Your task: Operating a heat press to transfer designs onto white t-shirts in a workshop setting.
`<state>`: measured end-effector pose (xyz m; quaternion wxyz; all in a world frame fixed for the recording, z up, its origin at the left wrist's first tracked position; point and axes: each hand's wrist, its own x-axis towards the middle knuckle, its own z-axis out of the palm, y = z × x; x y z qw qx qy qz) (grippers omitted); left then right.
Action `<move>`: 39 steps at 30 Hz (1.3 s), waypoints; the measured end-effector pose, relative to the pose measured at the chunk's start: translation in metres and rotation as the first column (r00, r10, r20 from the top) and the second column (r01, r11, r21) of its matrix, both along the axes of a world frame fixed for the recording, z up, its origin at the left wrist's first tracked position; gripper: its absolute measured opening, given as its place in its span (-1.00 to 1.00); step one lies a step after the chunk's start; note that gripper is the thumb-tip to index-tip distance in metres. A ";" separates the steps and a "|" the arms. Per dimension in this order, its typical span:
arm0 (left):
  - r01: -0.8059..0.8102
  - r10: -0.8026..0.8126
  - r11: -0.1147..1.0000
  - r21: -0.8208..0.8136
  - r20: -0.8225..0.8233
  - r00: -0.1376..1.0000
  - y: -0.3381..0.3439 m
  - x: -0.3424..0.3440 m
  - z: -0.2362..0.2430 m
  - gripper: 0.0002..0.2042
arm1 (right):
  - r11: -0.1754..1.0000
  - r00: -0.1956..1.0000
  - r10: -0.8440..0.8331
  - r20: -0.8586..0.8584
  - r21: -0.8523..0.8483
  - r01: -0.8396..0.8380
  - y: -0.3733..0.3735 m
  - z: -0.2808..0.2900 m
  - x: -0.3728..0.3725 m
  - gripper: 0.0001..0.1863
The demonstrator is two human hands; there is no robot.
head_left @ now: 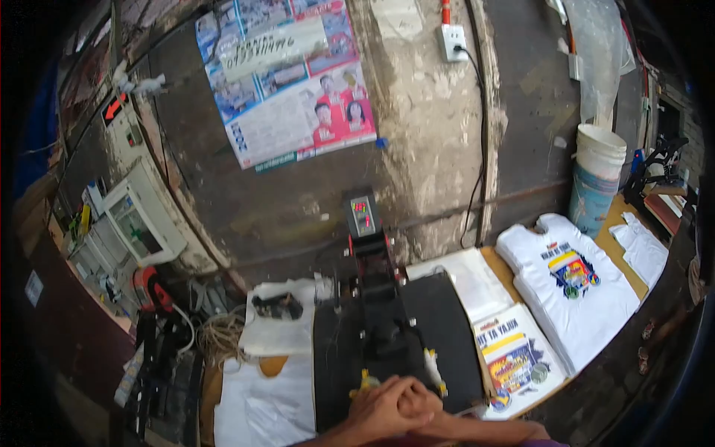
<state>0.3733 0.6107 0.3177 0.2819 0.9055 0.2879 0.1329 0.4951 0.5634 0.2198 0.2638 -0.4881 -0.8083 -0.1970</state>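
In front of me is a heat press (pixel 387 328) with a black flat plate and a lit digital display box (pixel 363 216) at its back. My left hand (pixel 376 408) and my right hand (pixel 418 402) are clasped together over the front of the press, fingers folded. They lie between a yellow-wrapped handle end (pixel 364 381) and a white-and-yellow wrapped handle arm (pixel 433 371). Whatever is under or inside the clasped fingers is hidden. White fabric (pixel 261 402) lies left of the plate. To the right are printed transfer sheets (pixel 514 357) with a colourful design.
A stack of printed white T-shirts (pixel 570 287) lies farther right, with another white garment (pixel 639 249) beyond. A stained bucket (pixel 596 179) stands behind them. At left are coiled rope (pixel 223 335), a red-and-black machine (pixel 153 290) and a white cabinet (pixel 145 216). A wall outlet (pixel 453 43) feeds a black cord.
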 end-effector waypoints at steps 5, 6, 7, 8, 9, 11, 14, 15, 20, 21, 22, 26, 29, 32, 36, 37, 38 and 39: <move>0.009 -0.030 0.985 0.173 0.115 0.993 -0.005 0.002 0.068 -0.41 | 0.980 0.994 -0.047 0.096 0.199 0.027 0.005 0.083 0.008 -0.80; 0.050 -0.087 0.963 0.266 0.129 0.988 0.005 -0.002 0.078 -0.34 | 0.975 0.996 0.072 -0.045 0.216 -0.060 0.011 0.105 0.009 -0.80; 0.081 -0.142 0.922 0.379 0.134 0.981 0.017 0.003 0.109 -0.32 | 0.993 1.000 0.007 0.017 0.117 -0.009 0.014 0.144 0.014 -0.79; 0.125 -0.204 0.922 0.366 0.188 0.961 0.024 0.003 0.123 -0.27 | 0.987 0.998 -0.026 0.058 0.161 0.016 0.017 0.167 0.014 -0.79; 0.077 -0.223 0.890 0.449 0.282 0.933 0.030 0.002 0.141 -0.22 | 0.962 0.998 -0.032 -0.055 0.270 0.046 0.030 0.190 0.013 -0.79; -0.167 -0.153 0.659 0.734 0.348 0.925 0.024 -0.007 0.171 -0.28 | 0.910 0.990 -0.141 -0.003 0.393 0.131 0.054 0.236 0.013 -0.84; -0.330 -0.185 0.507 0.796 0.474 0.861 0.017 -0.044 0.175 -0.44 | 0.841 0.972 -0.220 0.083 0.521 0.146 0.130 0.293 0.047 -0.89; -0.428 -0.180 0.571 0.700 0.616 0.767 0.016 -0.058 0.159 -0.47 | 0.845 0.951 -0.303 0.054 0.477 0.243 0.150 0.310 0.054 -0.88; -0.814 0.240 0.515 0.267 0.867 0.437 0.023 -0.167 0.057 -0.62 | 0.840 0.948 -0.307 0.086 0.492 0.228 0.214 0.364 0.065 -0.60; -0.842 0.303 0.502 0.199 0.871 0.387 0.029 -0.188 0.026 -0.65 | 0.808 0.939 -0.329 0.100 0.545 0.225 0.220 0.365 0.072 -0.54; -0.876 0.365 0.455 0.162 0.863 0.350 0.020 -0.207 -0.003 -0.68 | 0.789 0.951 -0.291 0.105 0.589 0.177 0.233 0.360 0.059 -0.49; -0.785 0.505 0.541 0.303 0.629 0.591 -0.006 -0.207 -0.114 -0.87 | 0.826 0.945 -0.315 0.091 0.516 0.226 0.227 0.355 0.055 -0.33; -0.417 0.271 0.812 0.409 0.369 0.889 -0.028 -0.160 -0.134 -0.69 | 0.843 0.952 -0.280 0.122 0.506 0.183 0.214 0.355 0.069 -0.24; -0.268 0.197 0.887 0.376 0.217 0.956 -0.035 -0.133 -0.132 -0.56 | 0.857 0.972 -0.219 0.081 0.492 0.152 0.176 0.334 0.076 -0.23; -0.170 0.186 0.837 0.521 0.023 0.982 -0.038 -0.139 -0.150 -0.43 | 0.632 1.000 0.025 0.002 0.775 -0.018 0.062 0.297 0.033 -0.69; -0.116 0.135 0.795 0.596 0.012 0.991 -0.034 -0.134 -0.159 -0.45 | 0.634 0.999 0.038 -0.018 0.774 -0.010 0.040 0.273 0.047 -0.69; -0.085 0.123 0.743 0.664 -0.010 0.992 -0.031 -0.143 -0.167 -0.47 | 0.722 0.991 0.089 -0.103 0.692 0.006 0.013 0.247 0.036 -0.66; -0.073 0.079 0.714 0.696 0.023 0.997 -0.023 -0.150 -0.173 -0.59 | 0.808 0.974 0.122 -0.192 0.589 0.015 -0.017 0.217 0.023 -0.62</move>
